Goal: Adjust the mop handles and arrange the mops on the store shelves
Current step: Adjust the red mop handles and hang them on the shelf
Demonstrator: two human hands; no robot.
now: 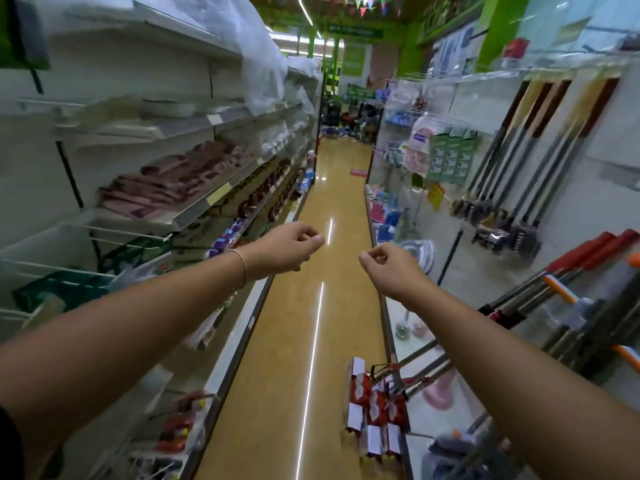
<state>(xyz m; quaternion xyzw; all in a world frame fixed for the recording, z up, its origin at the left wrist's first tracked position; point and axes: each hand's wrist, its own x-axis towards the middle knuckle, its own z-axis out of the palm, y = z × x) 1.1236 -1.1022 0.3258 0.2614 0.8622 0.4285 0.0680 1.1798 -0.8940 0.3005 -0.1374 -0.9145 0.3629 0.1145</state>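
Both arms reach forward over the aisle floor (329, 202), well apart from the goods on either side. The left grip (292, 247) has its fingers curled in and the thumb tip pressed against the forefinger, with nothing between them; a thin bracelet (242, 268) circles that wrist. The right grip (389, 266) is curled the same way, thumb against forefinger, holding nothing (neither hand touches a mop or a shelf).

The mops are all along the right-hand shelving. A row of grey-handled mops (512, 168) hangs from the upper rail of the back panel, handles slanting, their dark heads (498, 223) bunched near the middle of the panel. Nearer the camera, red-handled mops (588, 249) lean against the same shelving, beside poles with orange collars (559, 292). At the front edge of the bottom shelf, mop heads in red-and-white wrappers (372, 407) jut out over the floor, their metal poles running back under the right forearm.

On the left-hand shelves (194, 216), folded pink cloths (166, 185) lie stacked on a middle shelf.
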